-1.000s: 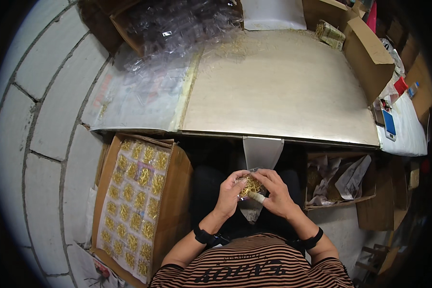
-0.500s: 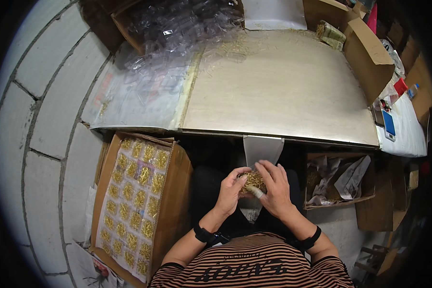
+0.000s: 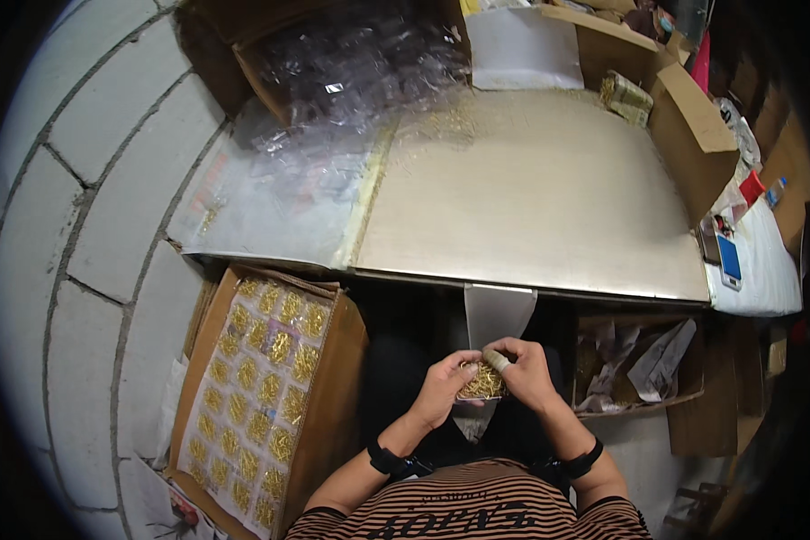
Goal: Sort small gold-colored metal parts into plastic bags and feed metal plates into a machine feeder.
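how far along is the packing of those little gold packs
Done: the cardboard box at the person's left holds a full-looking top layer of small gold packs in rows. In hand: left hand and right hand hold one more gold-filled pack between them. Left: a heap of clear empty cases sits at the table's far side.

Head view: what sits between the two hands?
A small clear packet of gold-coloured metal pieces, pinched between the left hand and right hand, both touching it. Head view shows this.

Both hands – gold-clip pouch
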`<state>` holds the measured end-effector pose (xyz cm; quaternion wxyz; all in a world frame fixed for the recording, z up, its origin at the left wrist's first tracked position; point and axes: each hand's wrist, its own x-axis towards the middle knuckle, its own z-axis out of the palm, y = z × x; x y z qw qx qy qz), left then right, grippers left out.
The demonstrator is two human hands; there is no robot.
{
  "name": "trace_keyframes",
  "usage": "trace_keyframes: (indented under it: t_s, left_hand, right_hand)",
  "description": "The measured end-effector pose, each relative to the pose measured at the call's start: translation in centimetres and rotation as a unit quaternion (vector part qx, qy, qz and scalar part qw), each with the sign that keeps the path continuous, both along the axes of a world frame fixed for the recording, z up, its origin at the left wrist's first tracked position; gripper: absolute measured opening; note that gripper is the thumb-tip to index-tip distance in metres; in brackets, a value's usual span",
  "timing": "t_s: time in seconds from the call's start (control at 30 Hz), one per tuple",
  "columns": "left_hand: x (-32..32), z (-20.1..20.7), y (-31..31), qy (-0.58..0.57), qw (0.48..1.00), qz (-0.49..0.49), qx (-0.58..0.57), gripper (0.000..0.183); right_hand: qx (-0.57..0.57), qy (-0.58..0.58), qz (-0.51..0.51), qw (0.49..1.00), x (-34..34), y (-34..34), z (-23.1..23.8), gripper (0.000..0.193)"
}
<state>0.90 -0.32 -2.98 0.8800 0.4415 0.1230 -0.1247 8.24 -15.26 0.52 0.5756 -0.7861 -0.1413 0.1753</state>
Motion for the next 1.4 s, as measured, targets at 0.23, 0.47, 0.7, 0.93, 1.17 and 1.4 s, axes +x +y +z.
trace_keyframes:
  t_s: [0.23, 0.47, 0.7, 0.93, 1.17, 1.4]
  left_hand:
    - [0.3, 0.7, 0.0, -0.013, 1.000, 0.023, -0.004, 0.027]
    - [0.4, -0.2, 0.5, -0.015, 0.995, 0.097, -0.034, 0.024]
    - [0.4, 0.3, 0.3, 0.000, 0.992, 0.125, -0.034, 0.018]
    - [-0.3, -0.9, 0.2, -0.016, 0.995, 0.100, 0.025, 0.019]
    - [0.5, 1.8, 1.0, -0.040, 0.992, 0.118, 0.014, 0.030]
    - [0.2, 2.4, 1.6, -0.077, 0.992, 0.098, -0.001, 0.043]
  right_hand:
    - [0.103, -0.099, -0.068, 0.987, -0.6, 1.1, -0.6, 0.008]
    - [-0.100, -0.312, 0.043, 0.944, -1.0, 0.4, 0.9, 0.022]
    - [-0.294, -0.340, 0.196, 0.871, -2.1, 1.0, 1.9, 0.071]
    - [-0.322, -0.331, 0.179, 0.869, -2.6, 1.0, 2.6, 0.071]
    - [-0.020, -0.245, 0.003, 0.969, -0.3, -1.4, 2.3, 0.043]
    - [0.004, -0.294, -0.062, 0.954, -1.8, -3.4, 1.4, 0.022]
